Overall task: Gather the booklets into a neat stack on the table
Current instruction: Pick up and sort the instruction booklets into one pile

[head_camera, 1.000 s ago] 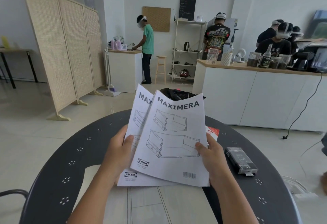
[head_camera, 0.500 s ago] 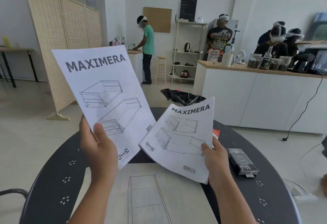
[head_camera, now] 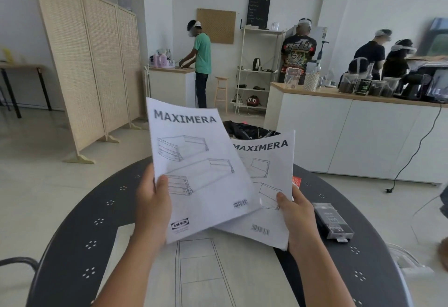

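Two white MAXIMERA booklets are held up above the round dark table (head_camera: pixel 80 238). My left hand (head_camera: pixel 151 206) grips the left booklet (head_camera: pixel 194 168) by its lower left edge. My right hand (head_camera: pixel 294 219) grips the right booklet (head_camera: pixel 271 178) at its lower right corner. The left booklet overlaps the front of the right one. A larger white sheet with a line drawing (head_camera: pixel 201 272) lies flat on the table beneath both hands.
A small dark packaged box (head_camera: pixel 332 220) lies on the table to the right. A red-edged item (head_camera: pixel 296 181) peeks out behind the right booklet. A black bag (head_camera: pixel 247 129) sits beyond the table. Several people stand at counters further back.
My left hand has brought its booklet down and to the right, so it now overlaps the booklet in my right hand. A second ago both booklets were held together.
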`<state>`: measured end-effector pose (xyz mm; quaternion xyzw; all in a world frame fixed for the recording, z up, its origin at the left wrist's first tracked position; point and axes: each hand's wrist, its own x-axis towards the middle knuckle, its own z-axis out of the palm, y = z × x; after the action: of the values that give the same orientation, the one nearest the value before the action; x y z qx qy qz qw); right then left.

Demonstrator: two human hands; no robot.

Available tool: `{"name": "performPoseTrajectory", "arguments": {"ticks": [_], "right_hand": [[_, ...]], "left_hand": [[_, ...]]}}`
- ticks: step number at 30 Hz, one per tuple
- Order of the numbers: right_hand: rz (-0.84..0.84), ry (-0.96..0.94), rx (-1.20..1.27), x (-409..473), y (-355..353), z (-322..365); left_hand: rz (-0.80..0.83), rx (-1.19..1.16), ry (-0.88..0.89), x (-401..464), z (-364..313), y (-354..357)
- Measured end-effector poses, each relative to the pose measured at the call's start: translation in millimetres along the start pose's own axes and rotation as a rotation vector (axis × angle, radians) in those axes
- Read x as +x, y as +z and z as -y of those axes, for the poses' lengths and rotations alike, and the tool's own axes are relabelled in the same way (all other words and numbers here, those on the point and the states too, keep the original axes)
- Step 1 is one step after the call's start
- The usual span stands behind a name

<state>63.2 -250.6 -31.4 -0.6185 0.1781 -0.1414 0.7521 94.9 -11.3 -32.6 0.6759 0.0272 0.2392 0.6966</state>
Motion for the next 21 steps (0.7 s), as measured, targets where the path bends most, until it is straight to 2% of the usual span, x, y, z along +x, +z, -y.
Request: {"name": "performPoseTrajectory", "arguments": {"ticks": [4, 8, 11, 16, 19, 21], "right_hand": [[0.057, -0.026, 0.077, 1.0, -2.8, 1.2], [0.129, -0.079, 0.109, -0.8, -1.9, 3.3], [0.205, -0.113, 0.142, -4.7, -0.8, 5.3], [0.286, -0.151, 0.122, -11.6, 2.0, 10.4], [0.24, -0.128, 0.139, -8.1, -0.2, 7.9], [0.287, -0.107, 0.205, -8.5, -1.3, 8.8]], "left_hand": [[0.122, 0.101, 0.001, -1.8, 3.0, 3.1], [0.156, 0.184, 0.053, -3.4, 4.1, 5.0], [0.175, 0.119, 0.014, -2.4, 5.4, 3.3], [0.316, -0.036, -0.066, -4.6, 3.3, 5.1], [0.267, -0.039, 0.026, -6.3, 2.3, 7.9], [0.205, -0.011, 0.128, -8.9, 2.7, 9.1]]}}
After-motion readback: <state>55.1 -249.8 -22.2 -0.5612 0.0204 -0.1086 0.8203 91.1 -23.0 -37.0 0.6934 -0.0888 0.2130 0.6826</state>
